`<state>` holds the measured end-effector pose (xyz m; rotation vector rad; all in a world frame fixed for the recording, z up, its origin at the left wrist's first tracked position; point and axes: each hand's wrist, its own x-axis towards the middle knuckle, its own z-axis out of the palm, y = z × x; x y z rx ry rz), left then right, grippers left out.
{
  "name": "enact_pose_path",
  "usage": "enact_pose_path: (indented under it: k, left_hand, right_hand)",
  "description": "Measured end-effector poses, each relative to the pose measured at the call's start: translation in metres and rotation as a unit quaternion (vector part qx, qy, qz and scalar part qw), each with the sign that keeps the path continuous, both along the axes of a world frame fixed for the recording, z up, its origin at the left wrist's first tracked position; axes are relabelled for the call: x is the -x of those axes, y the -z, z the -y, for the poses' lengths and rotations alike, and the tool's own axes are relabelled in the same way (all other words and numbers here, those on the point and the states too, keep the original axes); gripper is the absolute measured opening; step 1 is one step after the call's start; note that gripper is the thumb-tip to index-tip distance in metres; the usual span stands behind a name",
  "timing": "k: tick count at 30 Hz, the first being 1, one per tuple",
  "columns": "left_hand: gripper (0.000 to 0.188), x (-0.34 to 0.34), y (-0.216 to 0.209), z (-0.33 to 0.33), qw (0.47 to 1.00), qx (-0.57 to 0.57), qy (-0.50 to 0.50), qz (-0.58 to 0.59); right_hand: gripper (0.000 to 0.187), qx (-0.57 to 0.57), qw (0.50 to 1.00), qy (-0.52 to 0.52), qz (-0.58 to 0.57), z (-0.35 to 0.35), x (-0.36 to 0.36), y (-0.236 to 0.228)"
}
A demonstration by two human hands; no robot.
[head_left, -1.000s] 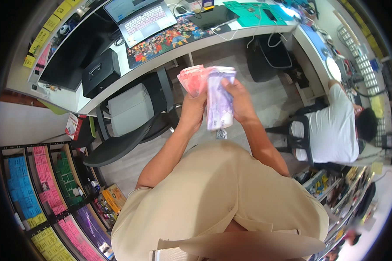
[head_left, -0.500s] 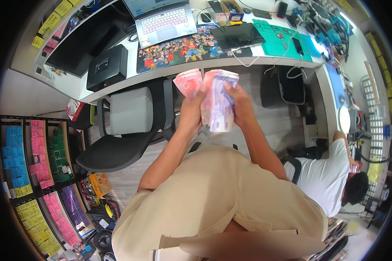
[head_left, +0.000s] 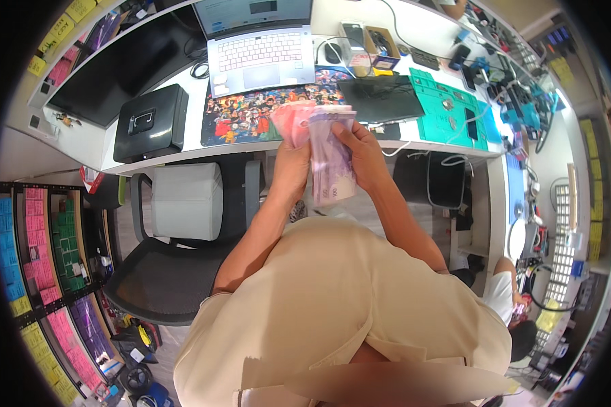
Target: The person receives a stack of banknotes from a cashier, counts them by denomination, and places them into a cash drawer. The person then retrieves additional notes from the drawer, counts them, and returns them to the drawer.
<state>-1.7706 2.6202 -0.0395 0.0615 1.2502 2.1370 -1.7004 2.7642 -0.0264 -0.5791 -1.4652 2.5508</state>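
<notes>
In front of my tan clothing I hold banknotes in both hands. My left hand (head_left: 292, 169) is closed around a fanned bundle of pink-red banknotes (head_left: 290, 121), folded or bent at the top. A stack of purple banknotes (head_left: 331, 166) hangs upright beside it, gripped along its right side by my right hand (head_left: 368, 157), the thumb lying on its face. The left fingers touch the purple stack's left edge; how far they reach behind it is hidden.
Beyond my hands a white desk bears a laptop (head_left: 261, 64), a patterned mat (head_left: 234, 119), a black cash box (head_left: 151, 123) and a green work mat (head_left: 448, 112). An office chair (head_left: 183, 203) stands left, near racks of coloured boxes (head_left: 37, 244). A person (head_left: 499, 292) sits at right.
My view has shifted, bringing the desk lower and nearer. The pink notes that showed beside the purple ones between my hands no longer show there; the purple stack's face fills that spot.
</notes>
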Motion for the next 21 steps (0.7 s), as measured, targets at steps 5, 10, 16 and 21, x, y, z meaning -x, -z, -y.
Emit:
enact_pose_path:
  k: [5, 10, 16, 21]
  left_hand:
    - [0.056, 0.032, -0.01, -0.01, 0.997, -0.006, -0.012, 0.071]
    - [0.071, 0.058, -0.008, -0.025, 0.964, 0.199, 0.132, -0.113]
    - [0.05, 0.082, 0.036, -0.013, 0.776, 0.511, -0.17, -0.329]
    - [0.048, 0.116, 0.085, 0.08, 0.761, 0.464, -0.408, -0.198]
  right_hand:
    - [0.031, 0.109, 0.991, 0.069, -0.022, -0.028, 0.047, 0.018]
    - [0.034, -0.232, 0.964, -0.101, 0.082, -0.036, 0.107, 0.026]
    - [0.027, 0.046, 0.947, -0.303, 0.099, -0.033, 0.161, 0.051]
    - [0.023, 0.069, 0.893, -0.424, 0.13, 0.016, 0.235, 0.076]
